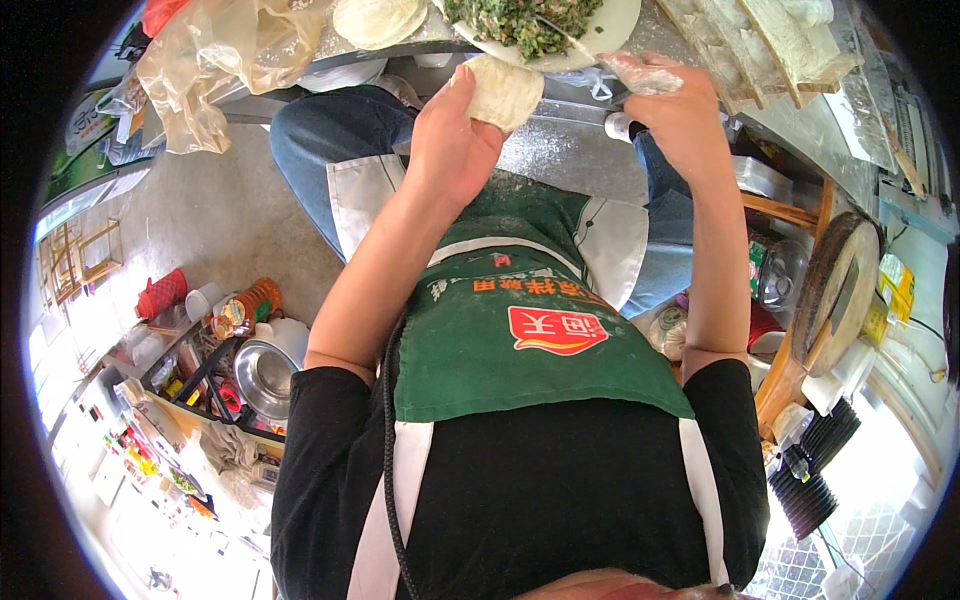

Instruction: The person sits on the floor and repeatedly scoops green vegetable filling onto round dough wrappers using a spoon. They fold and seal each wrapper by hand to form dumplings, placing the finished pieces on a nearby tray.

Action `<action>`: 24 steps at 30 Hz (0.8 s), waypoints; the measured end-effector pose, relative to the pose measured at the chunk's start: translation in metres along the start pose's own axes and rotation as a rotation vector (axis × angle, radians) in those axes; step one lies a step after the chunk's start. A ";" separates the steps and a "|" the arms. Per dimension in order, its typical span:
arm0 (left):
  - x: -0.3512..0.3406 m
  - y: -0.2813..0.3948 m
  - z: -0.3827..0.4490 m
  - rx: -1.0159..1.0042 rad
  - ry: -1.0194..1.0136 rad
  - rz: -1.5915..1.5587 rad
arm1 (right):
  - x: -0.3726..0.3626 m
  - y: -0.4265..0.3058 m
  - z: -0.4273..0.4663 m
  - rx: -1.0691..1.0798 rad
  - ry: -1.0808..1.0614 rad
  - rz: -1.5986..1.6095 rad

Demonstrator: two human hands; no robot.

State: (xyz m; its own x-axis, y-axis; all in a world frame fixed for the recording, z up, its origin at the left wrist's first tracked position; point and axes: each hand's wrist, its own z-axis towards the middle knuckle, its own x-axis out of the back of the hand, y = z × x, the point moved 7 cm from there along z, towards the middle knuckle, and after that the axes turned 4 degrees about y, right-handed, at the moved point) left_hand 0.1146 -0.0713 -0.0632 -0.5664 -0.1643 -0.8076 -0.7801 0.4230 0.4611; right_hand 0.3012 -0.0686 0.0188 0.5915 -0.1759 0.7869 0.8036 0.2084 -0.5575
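Observation:
A round dough wrapper (504, 94) lies across the fingers of my left hand (459, 135), its thumb resting on the wrapper's edge. My right hand (667, 97), dusted with flour, grips a thin metal utensil (566, 34) whose far end is in a chopped green and meat filling (517, 22). That filling sits on a large pale plate (622, 22) at the top of the view. Left of the plate is a stack of round dough wrappers (379, 21) on the floured work surface (330, 45). Whatever part of the utensil sits in the filling is hidden.
A crumpled plastic bag (217, 67) hangs over the surface's left edge. Floured wooden trays (757, 45) stand at the upper right. Below right is a round wooden board (836, 292) on edge. A metal pot (266, 375) and an oil bottle (251, 304) are at the lower left.

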 end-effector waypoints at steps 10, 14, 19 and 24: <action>-0.024 0.009 -0.009 -0.098 0.006 0.011 | -0.028 -0.044 -0.034 0.018 -0.024 0.138; -0.026 0.008 -0.007 -0.103 -0.037 -0.043 | -0.050 -0.063 -0.054 0.127 -0.026 -0.164; -0.022 0.007 -0.006 -0.088 -0.031 -0.064 | -0.051 -0.068 -0.064 -0.039 -0.222 -0.238; -0.018 0.007 -0.006 -0.075 -0.006 -0.129 | -0.023 -0.055 -0.075 0.040 -0.067 -0.125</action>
State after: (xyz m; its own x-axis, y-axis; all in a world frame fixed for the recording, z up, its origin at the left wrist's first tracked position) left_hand 0.1179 -0.0703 -0.0430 -0.4584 -0.2075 -0.8642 -0.8642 0.3309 0.3790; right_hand 0.2489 -0.1487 0.0116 0.4798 -0.1384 0.8664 0.8669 0.2270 -0.4438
